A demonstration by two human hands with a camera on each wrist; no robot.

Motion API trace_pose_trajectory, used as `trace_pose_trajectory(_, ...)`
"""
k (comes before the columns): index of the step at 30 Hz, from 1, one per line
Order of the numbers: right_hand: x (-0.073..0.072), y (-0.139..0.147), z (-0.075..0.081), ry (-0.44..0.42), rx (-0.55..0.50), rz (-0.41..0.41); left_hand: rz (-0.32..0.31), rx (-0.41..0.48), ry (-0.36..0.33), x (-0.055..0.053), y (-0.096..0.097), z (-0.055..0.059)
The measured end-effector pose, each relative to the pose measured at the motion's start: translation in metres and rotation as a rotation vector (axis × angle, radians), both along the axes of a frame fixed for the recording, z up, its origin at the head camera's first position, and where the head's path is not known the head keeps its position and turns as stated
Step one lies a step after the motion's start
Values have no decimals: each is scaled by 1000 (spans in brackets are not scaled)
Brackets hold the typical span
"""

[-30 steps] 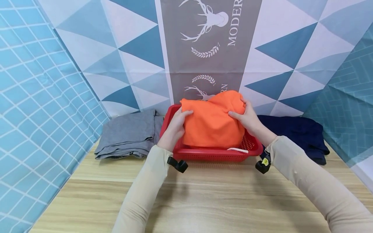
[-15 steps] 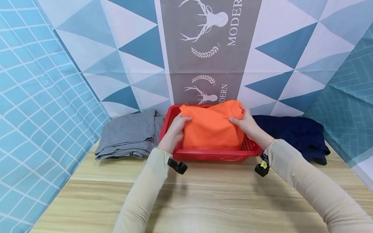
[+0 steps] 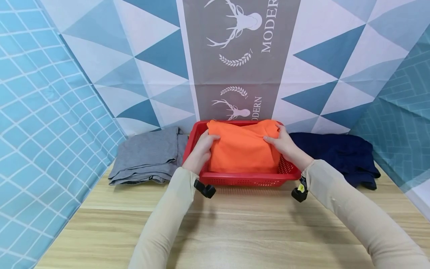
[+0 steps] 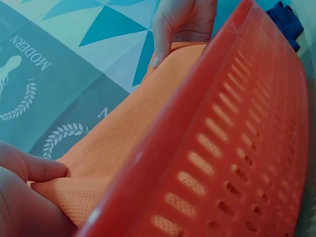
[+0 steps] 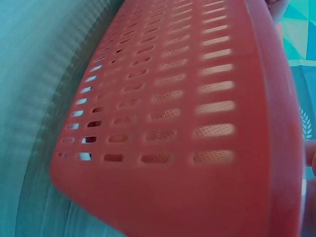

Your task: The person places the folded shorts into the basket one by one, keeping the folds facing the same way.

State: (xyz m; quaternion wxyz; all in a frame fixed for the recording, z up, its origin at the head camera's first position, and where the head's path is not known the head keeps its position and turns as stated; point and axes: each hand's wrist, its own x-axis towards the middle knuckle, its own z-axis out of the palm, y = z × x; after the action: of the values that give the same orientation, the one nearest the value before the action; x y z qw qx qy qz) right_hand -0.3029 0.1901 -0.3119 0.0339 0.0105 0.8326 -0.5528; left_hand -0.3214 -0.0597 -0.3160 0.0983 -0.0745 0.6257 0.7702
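Note:
A folded orange cloth (image 3: pixel 243 149) of fine mesh weave sits inside a red plastic basket (image 3: pixel 245 179) with slotted walls. My left hand (image 3: pixel 203 147) grips the cloth's left edge, thumb on top and fingers behind it. At the opposite edge, my right hand (image 3: pixel 285 144) pinches the fabric between thumb and fingers. In the left wrist view the mesh cloth (image 4: pixel 123 123) dips behind the basket rim, and a thumb presses a fold into it. The basket wall (image 5: pixel 163 108) fills most of the right wrist view, and the cloth shows through its slots.
To the left of the basket lies a folded grey cloth (image 3: pixel 147 155). A dark navy cloth (image 3: pixel 336 155) lies on the right, partly behind my right forearm. All rest on a wooden table (image 3: pixel 242 228), against a patterned backdrop (image 3: pixel 235 74).
Both hands have lowered the orange cloth deeper into the basket, and its raised top has flattened. A white strip at the front right of the basket is now out of sight.

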Motion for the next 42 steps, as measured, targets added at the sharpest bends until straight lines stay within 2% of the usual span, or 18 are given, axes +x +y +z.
trace_pose_trajectory(6,-3,-6,3,-53,-81,36,0,-87,39,-6,-6,10)
trace_pose_trajectory(10,-3,-11,10,-114,-130,40,-8,-122,7,-7,-10,20)
trace_pose_trajectory(15,-2,-14,16,-163,-93,9,-4,-181,-46,-8,-11,26)
trace_pose_trajectory(21,-3,-15,8,-200,-83,21,23,-206,-113,-11,-10,15)
trace_pose_trajectory(24,-5,-13,1,-184,-83,23,35,-205,-139,-13,-9,10)
trace_pose_trajectory(26,-8,-11,-2,-142,-64,12,39,-203,-121,-13,-9,7)
trace_pose_trajectory(29,-13,-9,-5,-78,-38,-7,30,-205,-49,-16,-8,5)
trace_pose_trajectory(32,-18,-8,-7,-59,-27,-20,21,-214,-1,-18,-6,4)
trace_pose_trajectory(38,-24,-5,-15,-75,-12,-1,-23,-209,-9,-22,-6,-1)
trace_pose_trajectory(42,-24,-2,-19,-97,9,39,-80,-255,-23,-26,-10,-6)
